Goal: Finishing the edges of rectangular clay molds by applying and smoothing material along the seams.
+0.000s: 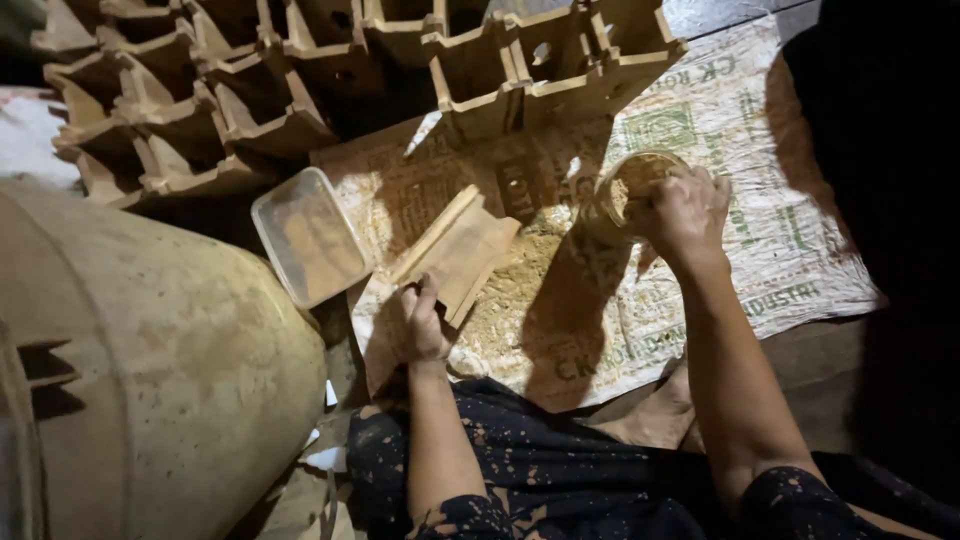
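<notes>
My left hand rests on the near end of a folded brown cardboard piece that lies on a printed woven sack spread over the floor. My right hand grips the rim of a clear glass jar, tilted, with tan grainy material inside. A heap of the same tan sawdust-like material lies on the sack between my two hands. A clear shallow plastic container holding brownish powder sits just left of the cardboard piece.
Several rows of brown cardboard cells stand along the top. A large pale rounded vessel fills the lower left. My knees in dark spotted cloth are at the bottom. The right side is in deep shadow.
</notes>
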